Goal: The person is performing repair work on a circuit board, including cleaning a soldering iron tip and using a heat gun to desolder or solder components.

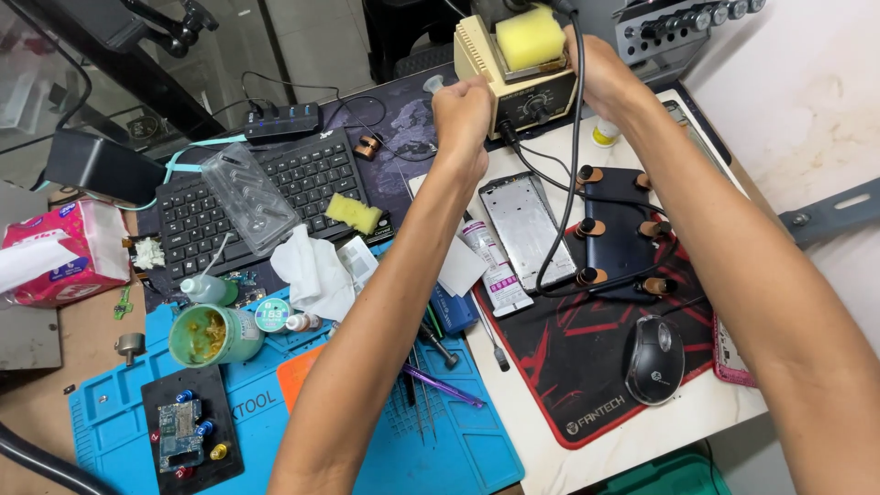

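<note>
Beige soldering station (513,78) at far table edge, yellow sponge (529,37) on top; left hand (463,115) fisted against its front, right hand (596,69) gripping its side (fingers hidden). Phone frame (527,225) lying untouched, work apparently unstarted.

Keyboard (275,188), mouse (654,359), blue mat (385,449).

Your left hand (463,115) and right hand (600,69) flank the soldering station (513,73) at the bench's back, a sponge (529,37) on top, the keyboard (261,197) left, the mouse (654,359) nearer you.
</note>
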